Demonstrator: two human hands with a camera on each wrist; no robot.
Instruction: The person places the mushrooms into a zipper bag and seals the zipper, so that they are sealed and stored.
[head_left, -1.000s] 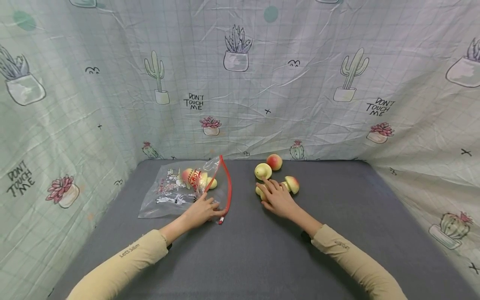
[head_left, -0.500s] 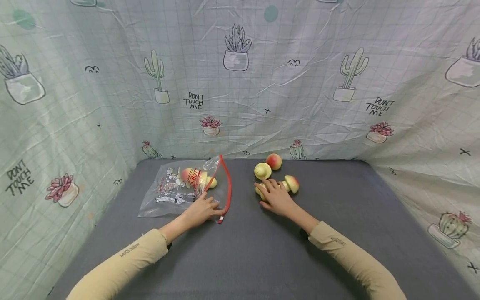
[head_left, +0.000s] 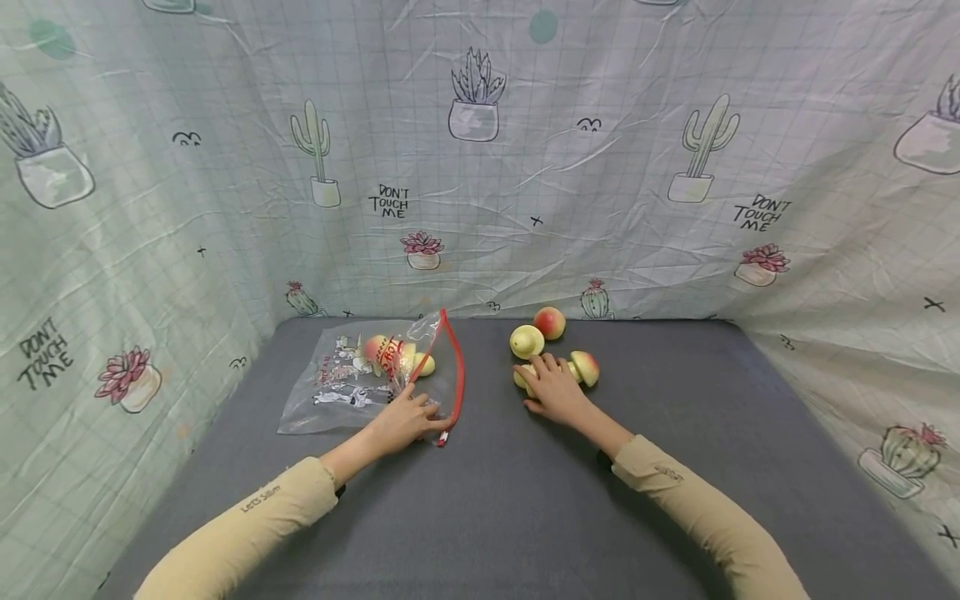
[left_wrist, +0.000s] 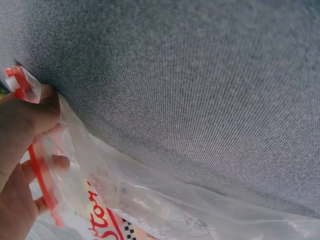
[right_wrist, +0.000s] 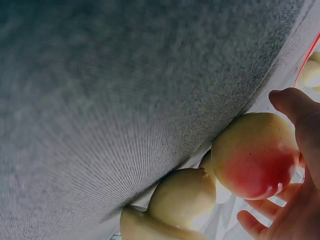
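Note:
My left hand (head_left: 405, 419) pinches the front of the clear plastic bag's mouth, at its red zip strip (left_wrist: 37, 167). Through the printed bag (head_left: 307, 408) show a red-tinged mushroom cap (head_left: 372, 348) and pale yellow mushroom parts (head_left: 424, 365). My right hand (head_left: 558, 393) holds a yellow-and-red mushroom (right_wrist: 255, 155), its fingers curled round the cap and its thumb on the near side. The hand covers much of this mushroom in the head view. Right beside the hand lies another mushroom (head_left: 585, 368) on its side, red cap facing right.
Behind the right hand, a pale mushroom (head_left: 527, 342) lies stem towards me, next to a red-capped one (head_left: 550, 322). They rest near the back edge of the grey table (head_left: 480, 517). A printed cloth (head_left: 525, 167) hangs behind and along both sides.
My right hand has shifted slightly and drawn in closer round the mushroom. The left hand and the bag have stayed in place.

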